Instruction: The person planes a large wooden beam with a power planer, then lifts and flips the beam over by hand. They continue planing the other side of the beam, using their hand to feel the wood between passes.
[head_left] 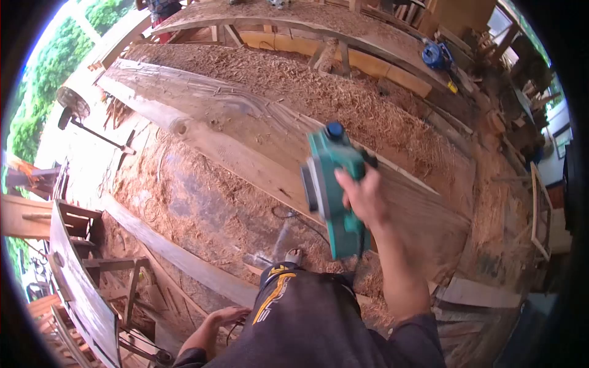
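Observation:
A green power planer (336,190) with a dark blue front knob is held over a long wooden plank (257,147). My right hand (362,193) is wrapped round its handle, slightly blurred. Its black cord hangs down from the rear of the tool beside my shirt. Low at my left side, my left hand (230,316) is beside my shirt, and a thin dark cord shows just under it. Its fingers are partly hidden, and I cannot make out whether they hold it. Wood shavings lie on and behind the plank.
A standing fan (73,104) is at the left. Blue power tool (437,56) rests on another slab at the back right. A person (162,9) stands at the top left. A narrow board (178,251) and shavings lie on the floor. Wooden frames stand at the lower left.

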Demonstrator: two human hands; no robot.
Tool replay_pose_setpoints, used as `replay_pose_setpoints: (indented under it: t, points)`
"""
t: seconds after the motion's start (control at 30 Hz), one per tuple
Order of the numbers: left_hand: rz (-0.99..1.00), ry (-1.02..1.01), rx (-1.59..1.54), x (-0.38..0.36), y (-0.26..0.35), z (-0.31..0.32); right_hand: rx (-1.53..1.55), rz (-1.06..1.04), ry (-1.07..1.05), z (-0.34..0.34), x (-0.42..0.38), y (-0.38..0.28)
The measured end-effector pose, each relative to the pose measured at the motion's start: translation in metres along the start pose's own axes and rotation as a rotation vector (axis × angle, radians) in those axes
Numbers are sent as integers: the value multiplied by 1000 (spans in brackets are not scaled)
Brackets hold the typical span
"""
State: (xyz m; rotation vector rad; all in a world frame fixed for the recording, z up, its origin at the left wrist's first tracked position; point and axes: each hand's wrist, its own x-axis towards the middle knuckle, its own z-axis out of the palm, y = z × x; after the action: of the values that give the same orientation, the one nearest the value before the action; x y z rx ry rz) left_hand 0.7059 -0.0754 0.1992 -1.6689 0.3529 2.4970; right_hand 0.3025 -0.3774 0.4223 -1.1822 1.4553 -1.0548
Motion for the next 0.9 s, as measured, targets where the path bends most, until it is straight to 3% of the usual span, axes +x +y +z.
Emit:
replay_pose_setpoints:
  t: [0.07, 0.13, 0.3, 0.33, 0.43, 0.47, 0.57, 0.63, 0.67, 0.77, 0.83, 0.9]
  points:
    - [-23, -49, 38, 9, -23, -33, 41, -46, -58, 1, 18, 8]
    - [140, -190, 27, 16, -18, -36, 88, -59, -50, 2, 8, 15]
    - [255, -385, 198, 62, -25, -41, -138, -91, 31, -14, -87, 40]
    - [179, -372, 302, 69, -27, -48, -165, -95, 29, -23, -112, 49]
    - [198, -373, 401, 80, -49, -59, -174, -12, -20, -49, -180, 67]
    - [263, -317, 338, 40, -14, -19, -162, 4, -39, -54, -192, 69]
    - [289, 74, 709, 53, 28, -33, -176, -3, -26, -51, -186, 64]
    - [582, 653, 642, 59, 86, -40, -168, -32, -5, -40, -157, 53]
    - [909, 672, 309, 59, 122, -44, -165, -72, 1, -33, -136, 49]
    - [1240, 990, 207, 7, 257, -26, -175, -171, -11, -7, -48, 29]
    - [1329, 1174, 4, -31, 325, 11, -205, -224, -50, 7, 17, 16]
    - [1459, 1192, -55, -26, 366, -8, -268, -235, -130, 12, 61, -1]
